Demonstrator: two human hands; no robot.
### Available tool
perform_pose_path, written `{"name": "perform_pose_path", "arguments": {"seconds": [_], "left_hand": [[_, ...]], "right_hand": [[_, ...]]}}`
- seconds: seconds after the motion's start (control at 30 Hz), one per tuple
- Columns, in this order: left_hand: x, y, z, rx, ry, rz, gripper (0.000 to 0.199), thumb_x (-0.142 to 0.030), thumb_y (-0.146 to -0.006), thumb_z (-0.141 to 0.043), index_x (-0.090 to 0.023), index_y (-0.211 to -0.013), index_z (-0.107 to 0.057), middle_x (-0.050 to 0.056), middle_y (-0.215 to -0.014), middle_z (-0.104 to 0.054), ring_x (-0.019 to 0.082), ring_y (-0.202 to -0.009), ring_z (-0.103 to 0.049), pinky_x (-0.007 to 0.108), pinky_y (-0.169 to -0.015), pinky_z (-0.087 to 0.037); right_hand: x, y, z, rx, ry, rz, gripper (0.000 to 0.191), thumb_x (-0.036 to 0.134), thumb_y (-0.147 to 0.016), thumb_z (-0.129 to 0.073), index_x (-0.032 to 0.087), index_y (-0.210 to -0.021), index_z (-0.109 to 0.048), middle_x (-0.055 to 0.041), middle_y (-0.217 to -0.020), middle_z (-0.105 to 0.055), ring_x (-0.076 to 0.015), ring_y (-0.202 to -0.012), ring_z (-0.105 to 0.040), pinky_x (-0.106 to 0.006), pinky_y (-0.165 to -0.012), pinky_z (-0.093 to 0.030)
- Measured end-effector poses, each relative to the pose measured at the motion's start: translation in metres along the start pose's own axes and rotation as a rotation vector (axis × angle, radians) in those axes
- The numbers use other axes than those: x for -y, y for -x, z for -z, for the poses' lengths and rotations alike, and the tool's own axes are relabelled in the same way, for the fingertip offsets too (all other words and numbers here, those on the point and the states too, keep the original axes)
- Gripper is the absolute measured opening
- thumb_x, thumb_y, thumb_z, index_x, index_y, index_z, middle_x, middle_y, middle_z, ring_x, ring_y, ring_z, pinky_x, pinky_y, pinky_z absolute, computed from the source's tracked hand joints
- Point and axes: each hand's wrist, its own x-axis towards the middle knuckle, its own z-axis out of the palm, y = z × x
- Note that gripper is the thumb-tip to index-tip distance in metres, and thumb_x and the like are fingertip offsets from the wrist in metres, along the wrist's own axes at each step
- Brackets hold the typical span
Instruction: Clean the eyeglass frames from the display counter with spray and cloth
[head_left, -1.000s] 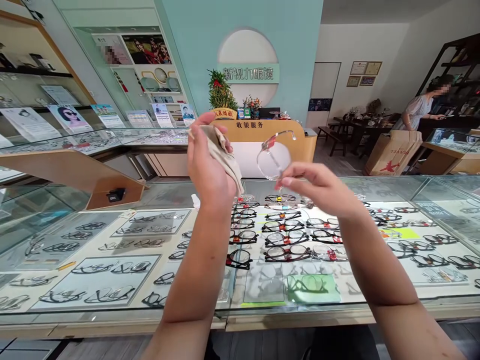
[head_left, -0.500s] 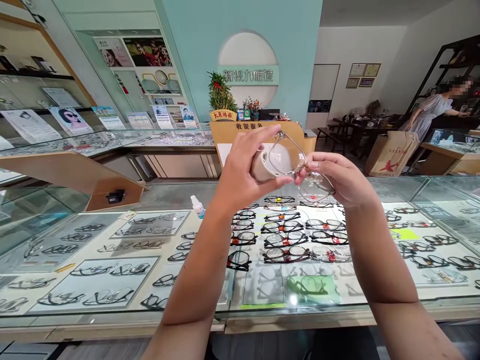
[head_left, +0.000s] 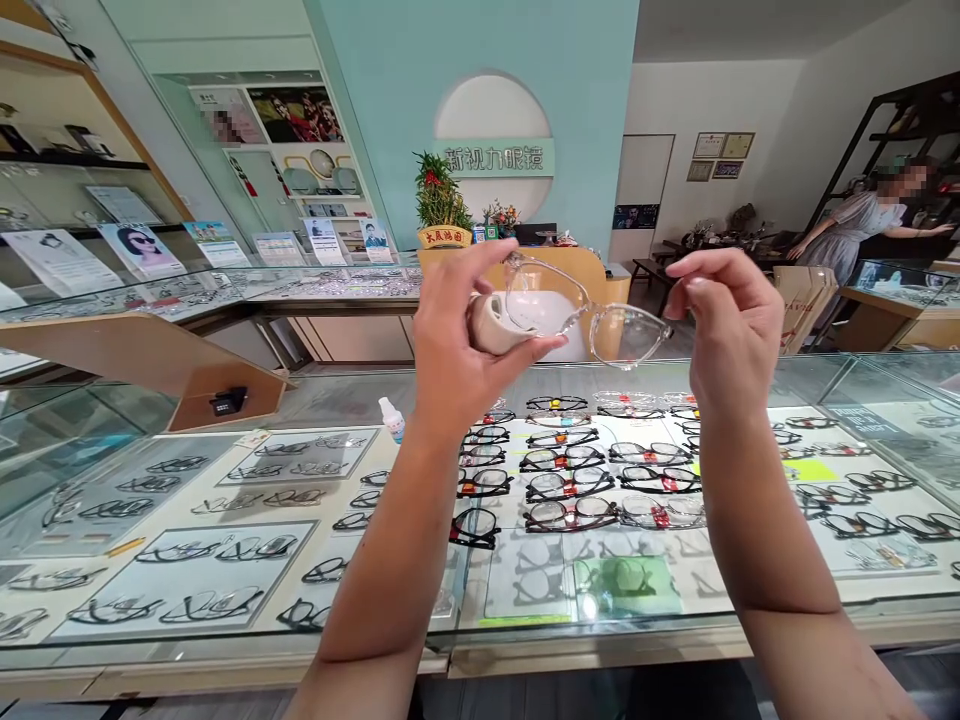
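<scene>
My left hand (head_left: 459,340) is closed on one end of a pair of clear-framed eyeglasses (head_left: 627,336), raised above the glass counter. A rolled off-white cloth (head_left: 493,325) sits in the same hand, between thumb and fingers behind the lens. Beside the other end of the frame, my right hand (head_left: 739,320) is raised with its fingers curled and thumb pressed in. Whether those fingertips grip the temple or nothing cannot be made out. Under both hands, rows of eyeglasses (head_left: 566,485) lie in the display case.
The glass display counter (head_left: 480,655) runs across the front. A small spray bottle (head_left: 391,420) stands on it, left of my arm. A slanted wooden panel (head_left: 142,350) is at left. Beyond are a cashier desk (head_left: 615,300) and, far right, a person (head_left: 855,235).
My right hand has moved from the middle of the eyeglasses out to the right and up. The left hand, with the eyeglasses and cloth, has shifted slightly left, and the frame now lies more level.
</scene>
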Motion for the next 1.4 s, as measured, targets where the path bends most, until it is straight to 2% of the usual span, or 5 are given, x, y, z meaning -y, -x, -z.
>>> {"name": "perform_pose_path", "arguments": {"seconds": [0.2, 0.4, 0.5, 0.7, 1.4], "left_hand": [[-0.002, 0.001, -0.002, -0.252, 0.05, 0.028, 0.072, -0.063, -0.077, -0.09, -0.036, -0.139, -0.063, 0.002, -0.154, -0.062, 0.04, -0.153, -0.048, 0.059, -0.114, -0.052], [-0.007, 0.002, -0.005, -0.377, -0.047, 0.056, 0.07, -0.067, -0.079, -0.087, -0.037, -0.138, -0.063, 0.002, -0.155, -0.062, 0.039, -0.146, -0.055, 0.061, -0.113, -0.053], [-0.007, 0.003, -0.007, -0.403, -0.024, 0.066, 0.072, -0.063, -0.078, -0.09, -0.036, -0.139, -0.062, 0.003, -0.155, -0.061, 0.038, -0.149, -0.052, 0.056, -0.113, -0.055], [-0.019, 0.005, -0.011, -0.39, 0.039, 0.188, 0.074, -0.054, -0.074, -0.097, -0.034, -0.136, -0.063, 0.006, -0.145, -0.065, 0.034, -0.14, -0.058, 0.046, -0.107, -0.058], [0.006, 0.006, -0.012, -0.228, -0.097, 0.118, 0.075, -0.063, -0.078, -0.091, -0.03, -0.142, -0.067, 0.01, -0.143, -0.07, 0.034, -0.138, -0.065, 0.05, -0.115, -0.055]], "right_hand": [[-0.004, -0.003, 0.006, 0.097, 0.06, 0.019, 0.032, 0.051, -0.106, -0.061, 0.028, -0.084, -0.058, 0.0042, -0.064, -0.037, -0.0157, -0.055, -0.031, -0.034, -0.054, -0.026], [0.008, 0.008, -0.001, 0.152, 0.258, 0.114, 0.053, 0.061, -0.109, -0.052, 0.026, -0.07, -0.05, 0.0, -0.069, -0.046, -0.0172, -0.066, -0.047, -0.035, -0.064, -0.04], [0.018, 0.015, -0.008, 0.094, 0.383, 0.248, 0.03, 0.054, -0.101, -0.069, 0.027, -0.088, -0.066, -0.0059, -0.092, -0.063, -0.0243, -0.093, -0.063, -0.04, -0.082, -0.053], [0.027, 0.027, -0.015, 0.122, 0.549, 0.321, 0.062, 0.049, -0.09, -0.082, 0.038, -0.146, -0.059, -0.0118, -0.144, -0.063, -0.038, -0.132, -0.06, -0.057, -0.106, -0.055], [0.012, 0.02, -0.009, 0.105, 0.63, 0.306, 0.051, 0.047, -0.095, -0.076, 0.036, -0.144, -0.063, -0.0086, -0.129, -0.071, -0.0328, -0.114, -0.069, -0.055, -0.098, -0.058]]}}
